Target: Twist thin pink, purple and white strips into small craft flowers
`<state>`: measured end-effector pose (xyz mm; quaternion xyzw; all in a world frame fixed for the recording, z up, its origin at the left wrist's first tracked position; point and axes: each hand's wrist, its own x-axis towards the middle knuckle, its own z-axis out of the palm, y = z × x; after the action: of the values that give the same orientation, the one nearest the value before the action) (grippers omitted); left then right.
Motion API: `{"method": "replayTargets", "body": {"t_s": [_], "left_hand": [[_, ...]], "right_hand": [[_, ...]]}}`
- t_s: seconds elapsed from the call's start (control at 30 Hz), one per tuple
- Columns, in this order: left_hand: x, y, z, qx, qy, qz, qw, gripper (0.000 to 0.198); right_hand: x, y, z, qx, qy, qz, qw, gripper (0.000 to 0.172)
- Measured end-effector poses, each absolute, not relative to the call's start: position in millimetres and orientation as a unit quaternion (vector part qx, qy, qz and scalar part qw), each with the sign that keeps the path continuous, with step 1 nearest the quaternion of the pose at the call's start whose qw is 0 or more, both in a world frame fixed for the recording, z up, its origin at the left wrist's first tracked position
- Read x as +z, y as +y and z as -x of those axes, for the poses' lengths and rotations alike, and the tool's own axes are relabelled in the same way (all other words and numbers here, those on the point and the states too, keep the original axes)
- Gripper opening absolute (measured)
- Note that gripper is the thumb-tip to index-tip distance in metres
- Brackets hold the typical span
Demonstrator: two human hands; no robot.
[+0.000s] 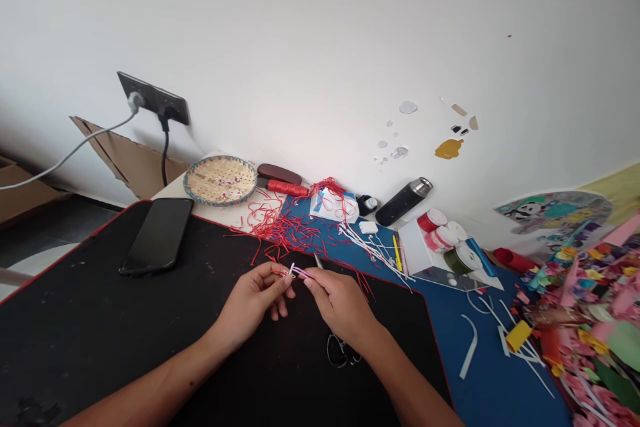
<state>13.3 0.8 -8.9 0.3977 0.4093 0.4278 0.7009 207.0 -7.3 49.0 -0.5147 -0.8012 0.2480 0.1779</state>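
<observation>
My left hand (253,307) and my right hand (340,303) meet above a black desk mat (100,333) with a red edge. Their fingertips pinch a short white-and-pink cord (299,272) from either side, with a little red thread (278,273) at its left end. Black-handled scissors (340,350) lie on the mat under my right hand, which hides their middle, and a metal blade tip (318,260) shows beyond my fingers. Loose red threads (285,230) lie in a tangle just past my hands.
A black phone (157,237) lies on the mat at left. Behind stand a woven basket (220,181), a red thread spool (287,187), a steel-topped flask (404,201) and jars (433,227). White strips (469,347) lie on a blue mat. Coloured paper crafts (590,327) are heaped at right.
</observation>
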Motion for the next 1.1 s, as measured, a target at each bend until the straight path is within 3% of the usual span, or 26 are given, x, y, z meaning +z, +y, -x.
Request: {"method": "replayTargets", "body": {"t_s": [0.67, 0.87, 1.1], "left_hand": [[-5.7, 0.1, -13.6, 0.418, 0.414, -0.426, 0.688, 0.045], [-6.1, -0.1, -13.0, 0.416, 0.396, -0.436, 0.693, 0.069], [-9.9, -1.8, -14.0, 0.403, 0.398, -0.457, 0.686, 0.059]], "right_hand": [[52.3, -9.8, -204.5, 0.235, -0.803, 0.528, 0.146, 0.026], [49.2, -11.7, -202.8, 0.243, -0.795, 0.538, 0.138, 0.026], [46.5, -13.4, -203.1, 0.261, -0.778, 0.555, 0.139, 0.029]]}}
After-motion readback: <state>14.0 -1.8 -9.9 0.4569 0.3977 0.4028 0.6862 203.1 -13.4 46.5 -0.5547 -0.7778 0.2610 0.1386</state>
